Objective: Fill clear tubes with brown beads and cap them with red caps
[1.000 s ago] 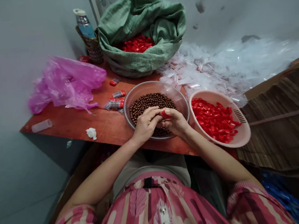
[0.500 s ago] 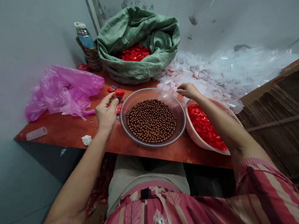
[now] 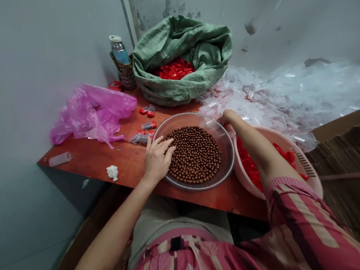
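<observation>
My left hand (image 3: 158, 159) reaches over the left rim of a clear bowl (image 3: 199, 187), its fingers spread just above the brown beads (image 3: 195, 154); nothing shows in them. My right hand (image 3: 227, 116) is at the bowl's far right rim, beside the heap of clear plastic tubes (image 3: 242, 101); its fingertips are mostly hidden. Under my right forearm stands a pink basket (image 3: 316, 182) of red caps (image 3: 247, 163). Left of the bowl, several small tubes with red caps (image 3: 149, 125) and dark contents lie on the table.
Behind the bowl stands a green sack (image 3: 176, 89) with red caps inside. A pink plastic bag (image 3: 94, 112), a loose clear tube (image 3: 59, 159) and a crumpled white tissue (image 3: 112, 172) lie at left. A flask (image 3: 119, 50) stands in a woven holder. Stacked cardboard (image 3: 348, 171) is at right.
My left hand has let go of a red-capped tube and come right and down, over the beads. My right hand has lowered to the bowl's far right rim. The view has shifted left.
</observation>
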Available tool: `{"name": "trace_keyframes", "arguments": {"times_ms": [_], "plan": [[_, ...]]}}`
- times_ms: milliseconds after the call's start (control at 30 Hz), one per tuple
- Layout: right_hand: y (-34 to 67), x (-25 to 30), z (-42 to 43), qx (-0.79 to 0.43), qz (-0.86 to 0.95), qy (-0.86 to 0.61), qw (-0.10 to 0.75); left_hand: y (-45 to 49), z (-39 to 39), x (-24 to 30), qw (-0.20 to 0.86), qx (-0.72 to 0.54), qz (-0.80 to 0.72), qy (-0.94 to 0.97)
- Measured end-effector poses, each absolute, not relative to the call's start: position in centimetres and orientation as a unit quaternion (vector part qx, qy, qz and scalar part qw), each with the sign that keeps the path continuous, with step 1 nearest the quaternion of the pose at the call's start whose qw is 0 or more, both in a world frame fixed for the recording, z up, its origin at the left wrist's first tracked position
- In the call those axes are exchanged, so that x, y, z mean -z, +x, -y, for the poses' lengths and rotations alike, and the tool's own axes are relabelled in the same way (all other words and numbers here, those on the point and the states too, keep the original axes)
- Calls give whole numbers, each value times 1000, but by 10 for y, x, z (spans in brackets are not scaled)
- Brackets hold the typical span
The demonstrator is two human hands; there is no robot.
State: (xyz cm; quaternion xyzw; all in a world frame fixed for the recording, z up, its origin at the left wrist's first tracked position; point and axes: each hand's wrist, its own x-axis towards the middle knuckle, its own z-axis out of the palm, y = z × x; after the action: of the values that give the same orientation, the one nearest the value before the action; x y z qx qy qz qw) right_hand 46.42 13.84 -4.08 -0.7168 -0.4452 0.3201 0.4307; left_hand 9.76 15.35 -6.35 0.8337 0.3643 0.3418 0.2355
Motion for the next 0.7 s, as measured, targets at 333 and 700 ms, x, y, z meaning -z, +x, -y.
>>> {"name": "trace_keyframes", "arguments": {"times_ms": [333, 700], "plan": [[467, 20, -140, -206, 425, -799, 371, 98, -151, 64, 231, -356, -360, 831], [334, 18, -95, -134, 825, -548, -27, 100, -149, 62, 267, -371, -369, 809]]}}
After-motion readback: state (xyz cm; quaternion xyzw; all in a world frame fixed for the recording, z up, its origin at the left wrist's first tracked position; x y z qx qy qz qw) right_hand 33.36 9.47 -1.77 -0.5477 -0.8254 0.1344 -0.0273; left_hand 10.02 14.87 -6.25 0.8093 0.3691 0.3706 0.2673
